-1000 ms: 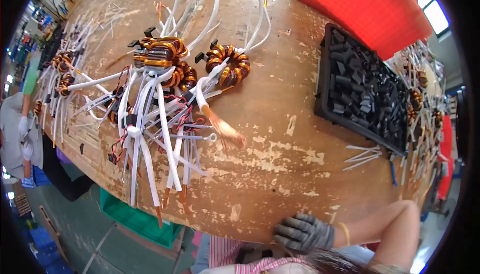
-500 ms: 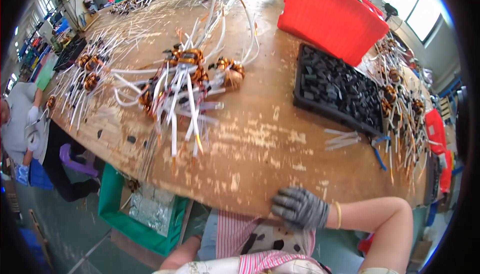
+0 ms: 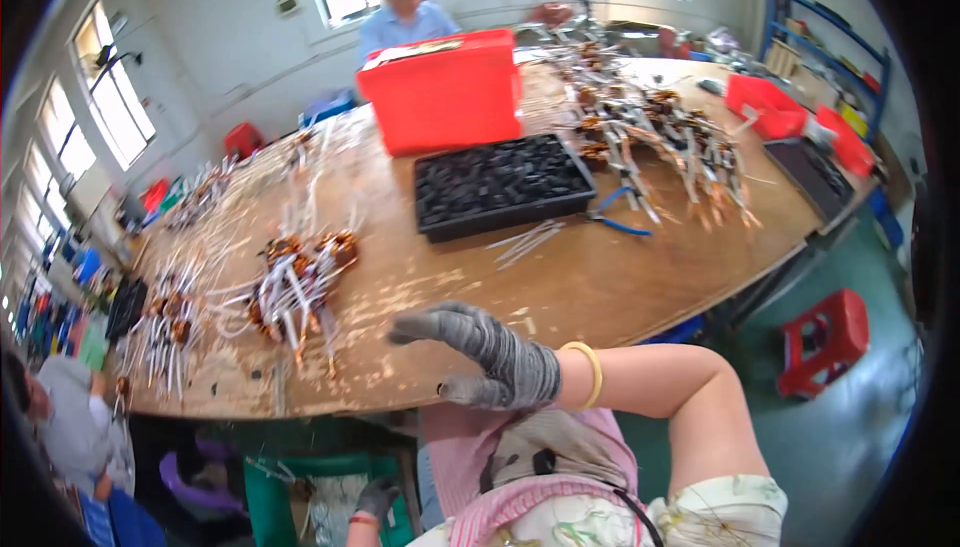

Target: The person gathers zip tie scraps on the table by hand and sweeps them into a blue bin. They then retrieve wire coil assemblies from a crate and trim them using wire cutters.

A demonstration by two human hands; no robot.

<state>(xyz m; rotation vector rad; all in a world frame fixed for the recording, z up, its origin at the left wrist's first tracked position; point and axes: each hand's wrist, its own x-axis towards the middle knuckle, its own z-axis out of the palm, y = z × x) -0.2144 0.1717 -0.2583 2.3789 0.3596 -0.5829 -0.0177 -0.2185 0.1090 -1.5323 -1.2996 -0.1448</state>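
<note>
My right hand, in a grey knit glove, is raised over the near edge of the wooden table. Its fingers are apart and nothing is in them. Low down, my left hand, also gloved, is at the green bin below the table edge; how its fingers are set is too small to make out. Left of my right hand lies a heap of copper-wound coils with white-sleeved leads. Beyond that hand stand a black tray of small black pieces and several thin pale tubes.
A red crate stands behind the tray, a person beyond it. Blue-handled pliers lie beside more coils at right. Further coils lie at left, near another person. A red stool is on the floor.
The view has swung to the right. My right hand has lifted off the table edge and its fingers have spread. My left hand has come into view at the green bin.
</note>
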